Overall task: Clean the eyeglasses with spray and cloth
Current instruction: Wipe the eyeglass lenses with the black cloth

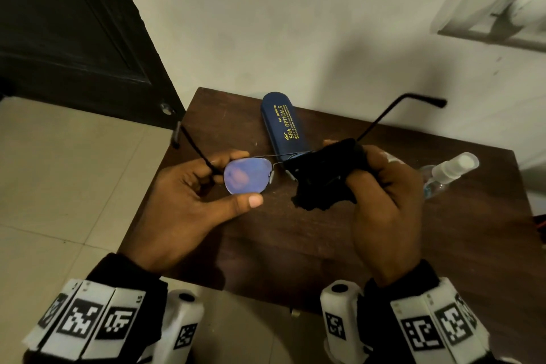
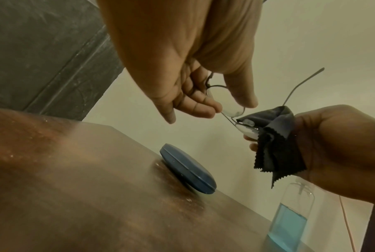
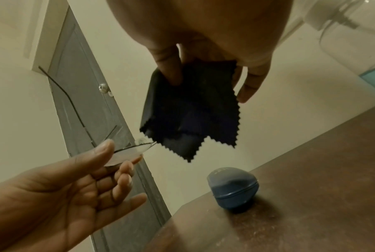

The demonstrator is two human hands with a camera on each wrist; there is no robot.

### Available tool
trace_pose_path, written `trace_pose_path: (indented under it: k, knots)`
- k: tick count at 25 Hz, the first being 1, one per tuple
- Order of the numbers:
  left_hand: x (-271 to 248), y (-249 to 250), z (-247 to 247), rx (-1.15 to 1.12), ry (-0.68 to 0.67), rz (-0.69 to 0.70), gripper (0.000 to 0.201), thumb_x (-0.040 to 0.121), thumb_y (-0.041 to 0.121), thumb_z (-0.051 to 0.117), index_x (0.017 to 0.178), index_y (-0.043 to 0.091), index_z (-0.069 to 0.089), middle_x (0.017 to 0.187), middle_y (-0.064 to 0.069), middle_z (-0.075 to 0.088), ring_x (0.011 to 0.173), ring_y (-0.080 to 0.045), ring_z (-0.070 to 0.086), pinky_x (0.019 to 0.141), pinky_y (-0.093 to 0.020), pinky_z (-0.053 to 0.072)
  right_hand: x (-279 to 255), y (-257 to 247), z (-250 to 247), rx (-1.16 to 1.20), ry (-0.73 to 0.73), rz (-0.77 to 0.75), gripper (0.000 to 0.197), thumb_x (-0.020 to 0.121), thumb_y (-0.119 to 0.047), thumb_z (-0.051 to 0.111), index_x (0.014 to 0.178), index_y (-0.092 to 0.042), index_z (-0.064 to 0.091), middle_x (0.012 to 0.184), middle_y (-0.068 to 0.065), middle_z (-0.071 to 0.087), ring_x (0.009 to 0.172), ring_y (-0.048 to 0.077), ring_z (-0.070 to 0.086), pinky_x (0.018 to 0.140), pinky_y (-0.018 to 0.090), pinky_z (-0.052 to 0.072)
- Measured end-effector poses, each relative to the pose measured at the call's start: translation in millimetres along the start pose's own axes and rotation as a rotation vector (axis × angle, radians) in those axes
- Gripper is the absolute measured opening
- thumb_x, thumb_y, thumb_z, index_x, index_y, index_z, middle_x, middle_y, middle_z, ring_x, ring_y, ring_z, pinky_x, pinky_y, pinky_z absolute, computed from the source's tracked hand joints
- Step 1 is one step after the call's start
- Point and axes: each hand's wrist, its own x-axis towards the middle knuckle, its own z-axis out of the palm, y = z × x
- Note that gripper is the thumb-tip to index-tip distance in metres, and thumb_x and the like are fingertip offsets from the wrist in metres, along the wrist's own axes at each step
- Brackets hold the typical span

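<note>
Thin-framed eyeglasses (image 1: pixel 246 175) with bluish lenses hang in the air above the brown table (image 1: pixel 295 245), temples spread open. My left hand (image 1: pixel 189 201) pinches the left lens (image 2: pixel 227 104) by its rim between thumb and fingers. My right hand (image 1: pixel 384 195) grips a black cloth (image 1: pixel 322 180) with zigzag edges, folded around the right lens, which is mostly hidden. In the right wrist view the cloth (image 3: pixel 190 109) hangs from my fingers beside the eyeglasses (image 3: pixel 126 155). A clear spray bottle (image 1: pixel 449 170) with blue liquid lies on the table just right of my right hand.
A closed blue glasses case (image 1: pixel 285 127) lies on the table behind my hands, near the wall. A dark door (image 1: pixel 74 32) stands at the left over a tiled floor (image 1: pixel 59 186). The table's near edge is close to my wrists.
</note>
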Motion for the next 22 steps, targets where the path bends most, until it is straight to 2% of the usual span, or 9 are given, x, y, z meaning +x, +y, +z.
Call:
trace_pose_path:
  k: [3, 6, 8, 11, 14, 16, 18, 19, 22]
  knots:
    - [-1, -1, 2, -0.021, -0.012, -0.019, 0.052, 0.057, 0.025, 0.077, 0.107, 0.019, 0.068, 0.103, 0.018, 0.071, 0.094, -0.003, 0.068, 0.081, -0.011, 0.05, 0, -4, 2, 0.013, -0.011, -0.04, 0.025, 0.084, 0.002, 0.047, 0.086, -0.006, 0.071, 0.069, 0.01, 0.066, 0.065, 0.021, 0.063, 0.057, 0.027, 0.052]
    - [-1, -4, 6, 0.0, -0.032, -0.049, 0.054, 0.055, 0.029, 0.077, 0.108, 0.023, 0.065, 0.103, 0.019, 0.071, 0.093, -0.001, 0.067, 0.077, -0.008, 0.049, -2, -5, 5, 0.036, -0.015, -0.053, 0.032, 0.084, 0.005, 0.048, 0.096, -0.015, 0.07, 0.072, 0.0, 0.068, 0.07, 0.01, 0.065, 0.063, 0.014, 0.049]
    - [-1, -5, 6, 0.009, -0.018, -0.064, 0.055, 0.053, 0.029, 0.078, 0.106, 0.027, 0.063, 0.1, 0.024, 0.07, 0.092, 0.002, 0.067, 0.075, -0.006, 0.048, -4, -5, 8, 0.016, -0.017, -0.061, 0.033, 0.084, 0.004, 0.049, 0.102, -0.016, 0.07, 0.079, -0.003, 0.07, 0.078, 0.01, 0.066, 0.068, 0.014, 0.049]
    - [0, -4, 5, 0.062, 0.016, -0.071, 0.049, 0.051, 0.03, 0.077, 0.098, 0.036, 0.061, 0.087, 0.04, 0.065, 0.087, 0.013, 0.063, 0.069, 0.001, 0.044, -3, -3, 9, -0.002, -0.04, -0.074, 0.032, 0.085, 0.004, 0.05, 0.107, -0.011, 0.068, 0.09, 0.002, 0.071, 0.087, 0.012, 0.067, 0.074, 0.016, 0.05]
    - [0, -6, 5, 0.15, 0.063, -0.073, 0.043, 0.055, 0.029, 0.079, 0.089, 0.041, 0.057, 0.077, 0.047, 0.059, 0.083, 0.02, 0.059, 0.067, 0.004, 0.041, -2, -4, 8, -0.053, -0.045, -0.081, 0.031, 0.086, 0.001, 0.05, 0.106, -0.015, 0.067, 0.086, 0.0, 0.07, 0.083, 0.009, 0.066, 0.071, 0.015, 0.05]
    - [2, -10, 2, 0.2, 0.11, -0.036, 0.043, 0.058, 0.024, 0.083, 0.089, 0.041, 0.058, 0.079, 0.043, 0.061, 0.083, 0.021, 0.058, 0.071, 0.005, 0.04, -3, -5, 6, -0.094, 0.04, -0.073, 0.026, 0.086, -0.001, 0.05, 0.101, -0.01, 0.07, 0.079, -0.001, 0.069, 0.076, 0.012, 0.067, 0.064, 0.02, 0.054]
    - [3, -11, 0, 0.237, 0.163, -0.009, 0.046, 0.06, 0.023, 0.084, 0.094, 0.039, 0.058, 0.088, 0.036, 0.06, 0.085, 0.022, 0.056, 0.074, 0.005, 0.039, -3, -5, 3, -0.107, 0.172, -0.059, 0.019, 0.087, -0.004, 0.051, 0.092, -0.005, 0.07, 0.072, 0.003, 0.068, 0.068, 0.017, 0.067, 0.059, 0.03, 0.055]
    - [4, -12, -1, 0.25, 0.187, -0.001, 0.046, 0.06, 0.022, 0.084, 0.097, 0.035, 0.06, 0.093, 0.032, 0.059, 0.085, 0.023, 0.055, 0.074, 0.006, 0.038, -3, -6, 3, -0.113, 0.232, -0.056, 0.016, 0.088, -0.006, 0.053, 0.09, -0.005, 0.069, 0.071, 0.003, 0.067, 0.067, 0.018, 0.066, 0.058, 0.031, 0.055]
    - [4, -12, 1, 0.256, 0.23, 0.001, 0.046, 0.062, 0.02, 0.084, 0.096, 0.034, 0.059, 0.092, 0.029, 0.057, 0.082, 0.026, 0.054, 0.072, 0.007, 0.036, -9, -13, 10, -0.257, 0.271, -0.171, 0.014, 0.09, -0.007, 0.058, 0.1, -0.011, 0.067, 0.078, -0.009, 0.066, 0.072, 0.007, 0.066, 0.061, 0.016, 0.051]
